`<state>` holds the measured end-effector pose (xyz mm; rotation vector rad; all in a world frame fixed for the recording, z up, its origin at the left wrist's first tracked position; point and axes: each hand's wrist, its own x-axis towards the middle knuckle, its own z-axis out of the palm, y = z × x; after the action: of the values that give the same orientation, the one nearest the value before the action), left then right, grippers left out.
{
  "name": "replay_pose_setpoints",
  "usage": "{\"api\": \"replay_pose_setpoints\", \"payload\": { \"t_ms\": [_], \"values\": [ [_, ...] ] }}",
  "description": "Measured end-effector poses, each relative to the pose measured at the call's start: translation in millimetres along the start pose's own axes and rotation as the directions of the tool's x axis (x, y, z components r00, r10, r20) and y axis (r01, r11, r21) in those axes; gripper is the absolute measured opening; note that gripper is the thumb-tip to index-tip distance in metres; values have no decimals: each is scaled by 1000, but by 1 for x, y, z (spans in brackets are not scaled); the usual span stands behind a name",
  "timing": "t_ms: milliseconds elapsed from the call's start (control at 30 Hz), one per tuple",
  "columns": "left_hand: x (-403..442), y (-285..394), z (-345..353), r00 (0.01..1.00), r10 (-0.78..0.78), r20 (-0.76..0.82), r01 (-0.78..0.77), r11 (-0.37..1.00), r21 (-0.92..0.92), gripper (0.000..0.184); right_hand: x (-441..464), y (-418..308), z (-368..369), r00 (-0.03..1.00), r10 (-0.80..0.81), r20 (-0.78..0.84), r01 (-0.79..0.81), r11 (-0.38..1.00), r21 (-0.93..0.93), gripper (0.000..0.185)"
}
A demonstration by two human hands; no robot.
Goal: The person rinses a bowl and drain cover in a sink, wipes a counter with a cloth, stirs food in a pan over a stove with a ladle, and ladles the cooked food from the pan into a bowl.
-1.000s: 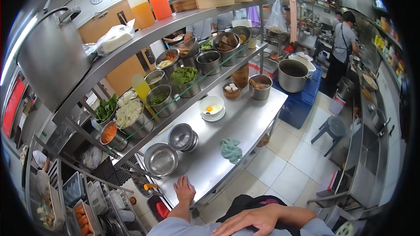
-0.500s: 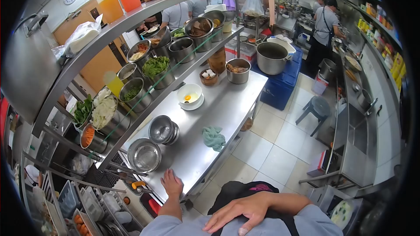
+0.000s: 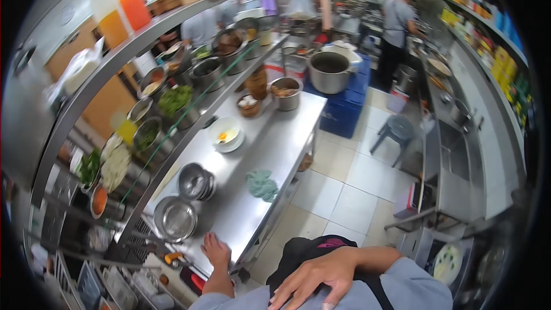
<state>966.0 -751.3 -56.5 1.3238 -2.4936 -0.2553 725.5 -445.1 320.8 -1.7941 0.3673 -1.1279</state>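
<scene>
My left hand [image 3: 216, 251] lies flat on the near end of the steel table [image 3: 238, 209], fingers spread, holding nothing. Just beyond its fingertips are a metal bowl [image 3: 175, 219] and a stack of smaller metal bowls [image 3: 194, 181]. My right hand [image 3: 321, 278] rests with fingers stretched out against my grey shirt and black apron [image 3: 298, 258]. A crumpled green cloth [image 3: 262, 186] lies by the table's right edge. Farther back, a white bowl [image 3: 224, 132] on a saucer holds a raw egg.
Above the table's left side, a shelf [image 3: 189, 119] carries metal pots of vegetables. A large pot [image 3: 330, 73] stands on a blue cooler [image 3: 338, 119]. On the tiled floor is a grey stool [image 3: 396, 131]. A co-worker [image 3: 397, 28] stands at the far right counter.
The whole view has shifted, so the table and shelf appear farther left and lower-angled, with some blur. Both hands keep their places on the table and against my front.
</scene>
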Motion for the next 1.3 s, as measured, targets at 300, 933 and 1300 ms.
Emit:
{"api": "replay_pose_setpoints", "payload": {
  "t_ms": [300,933,1300],
  "values": [
    [0,4,2,996,88,-23,-86,994,61,53,-4,24,8,995,-74,72,70,996,58,62],
    [-3,-4,9,996,84,-11,-82,987,138,52,-5,61,4,1000,-27,-12,28,984,178,55],
    [-1,-2,7,998,66,7,-67,987,147,53,-7,114,4,985,153,85,-174,889,422,54]
  ]
}}
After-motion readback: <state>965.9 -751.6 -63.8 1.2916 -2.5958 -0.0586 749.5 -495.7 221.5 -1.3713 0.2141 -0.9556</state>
